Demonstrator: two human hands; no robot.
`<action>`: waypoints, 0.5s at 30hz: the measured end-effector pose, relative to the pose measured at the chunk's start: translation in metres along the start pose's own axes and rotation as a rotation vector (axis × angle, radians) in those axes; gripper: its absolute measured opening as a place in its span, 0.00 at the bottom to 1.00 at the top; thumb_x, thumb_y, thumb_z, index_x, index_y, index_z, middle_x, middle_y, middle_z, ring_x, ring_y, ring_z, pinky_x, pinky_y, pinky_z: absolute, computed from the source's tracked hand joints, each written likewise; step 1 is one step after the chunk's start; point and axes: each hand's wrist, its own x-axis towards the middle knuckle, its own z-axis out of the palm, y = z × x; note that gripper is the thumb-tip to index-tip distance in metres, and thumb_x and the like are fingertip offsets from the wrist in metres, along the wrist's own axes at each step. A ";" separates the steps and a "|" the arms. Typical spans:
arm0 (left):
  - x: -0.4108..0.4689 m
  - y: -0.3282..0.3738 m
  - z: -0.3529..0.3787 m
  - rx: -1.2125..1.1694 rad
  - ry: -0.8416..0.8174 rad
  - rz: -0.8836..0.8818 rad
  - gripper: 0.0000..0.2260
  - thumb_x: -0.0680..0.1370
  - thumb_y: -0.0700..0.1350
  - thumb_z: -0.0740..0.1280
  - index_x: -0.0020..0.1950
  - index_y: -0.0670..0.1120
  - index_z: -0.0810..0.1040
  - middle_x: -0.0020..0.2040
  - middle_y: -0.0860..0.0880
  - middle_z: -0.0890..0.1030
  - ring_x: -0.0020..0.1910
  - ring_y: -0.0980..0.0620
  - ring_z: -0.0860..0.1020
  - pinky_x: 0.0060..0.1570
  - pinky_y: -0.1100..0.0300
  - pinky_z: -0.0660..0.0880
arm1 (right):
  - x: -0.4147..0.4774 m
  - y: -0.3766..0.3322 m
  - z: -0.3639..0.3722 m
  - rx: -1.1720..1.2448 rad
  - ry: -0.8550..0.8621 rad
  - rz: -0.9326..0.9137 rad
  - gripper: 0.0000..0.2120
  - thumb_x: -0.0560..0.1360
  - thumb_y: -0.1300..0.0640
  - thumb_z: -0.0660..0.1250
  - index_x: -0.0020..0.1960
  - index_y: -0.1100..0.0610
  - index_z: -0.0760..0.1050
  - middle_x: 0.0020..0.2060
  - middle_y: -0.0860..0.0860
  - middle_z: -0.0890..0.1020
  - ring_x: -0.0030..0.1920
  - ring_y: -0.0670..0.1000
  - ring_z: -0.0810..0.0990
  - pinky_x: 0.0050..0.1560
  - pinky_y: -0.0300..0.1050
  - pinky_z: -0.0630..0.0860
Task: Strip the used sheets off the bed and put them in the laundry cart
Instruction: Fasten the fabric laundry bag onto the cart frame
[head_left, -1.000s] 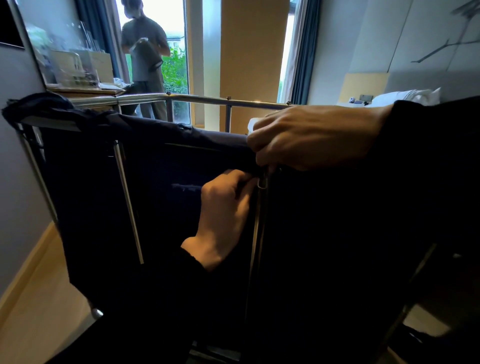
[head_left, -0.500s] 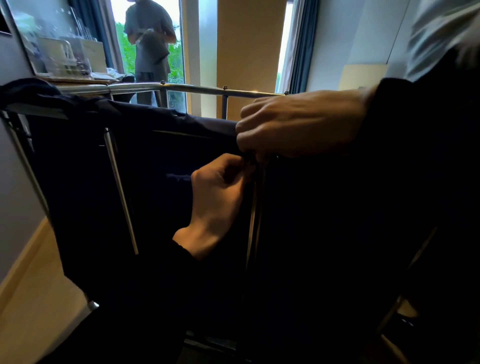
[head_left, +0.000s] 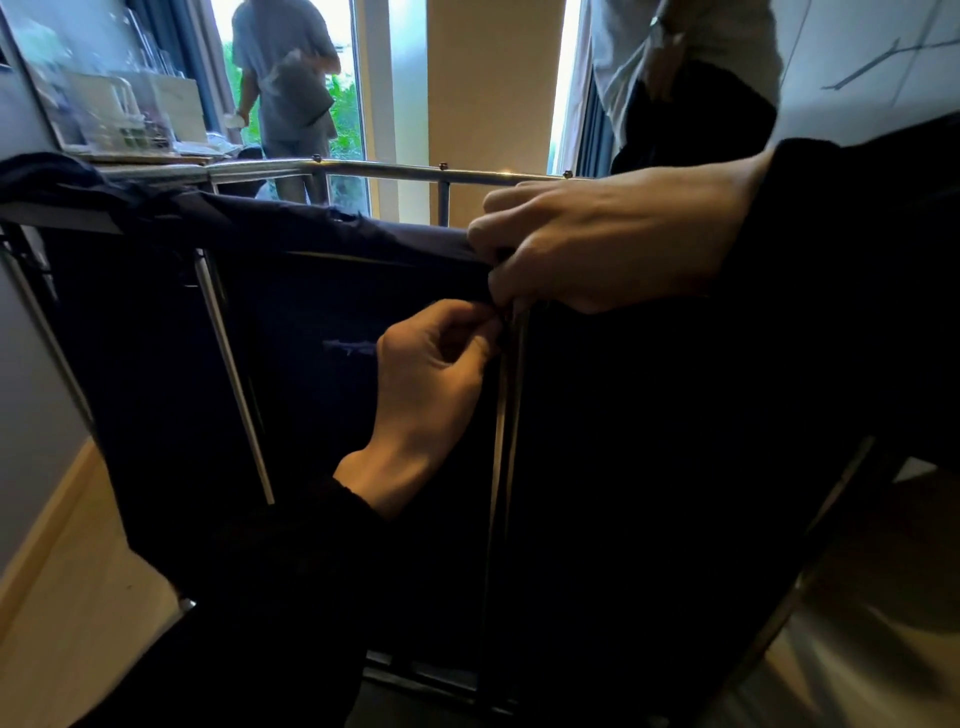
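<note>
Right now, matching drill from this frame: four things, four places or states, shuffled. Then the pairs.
Things:
1. left hand
2. right hand
3. rail
4. bag

Places or states:
a. chrome, runs across behind the bag
b. dark fabric, hangs in the cart frame
c. below the bag's top edge, pinching it beside the post
d. on the bag's top edge, fingers curled over it

Pairs: 1-c, 2-d, 3-a, 4-b
</note>
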 end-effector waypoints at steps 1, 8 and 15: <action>-0.001 0.001 -0.001 -0.019 -0.013 -0.008 0.09 0.75 0.37 0.70 0.45 0.52 0.80 0.41 0.53 0.83 0.39 0.60 0.81 0.42 0.65 0.76 | 0.000 0.002 -0.001 -0.017 -0.029 -0.018 0.05 0.71 0.67 0.67 0.44 0.59 0.78 0.41 0.52 0.75 0.46 0.50 0.69 0.48 0.41 0.68; -0.001 0.011 0.001 -0.073 -0.018 -0.047 0.05 0.72 0.43 0.74 0.44 0.52 0.81 0.42 0.47 0.84 0.40 0.55 0.82 0.42 0.63 0.77 | 0.001 -0.004 -0.005 -0.034 -0.091 0.071 0.05 0.71 0.66 0.65 0.41 0.57 0.73 0.42 0.52 0.75 0.44 0.44 0.63 0.46 0.38 0.63; 0.002 0.014 0.003 -0.049 -0.019 -0.068 0.05 0.70 0.42 0.75 0.44 0.47 0.82 0.40 0.48 0.84 0.37 0.59 0.81 0.39 0.67 0.74 | 0.000 -0.007 -0.005 -0.070 -0.089 0.111 0.03 0.72 0.63 0.65 0.44 0.57 0.76 0.44 0.54 0.76 0.45 0.49 0.68 0.46 0.45 0.68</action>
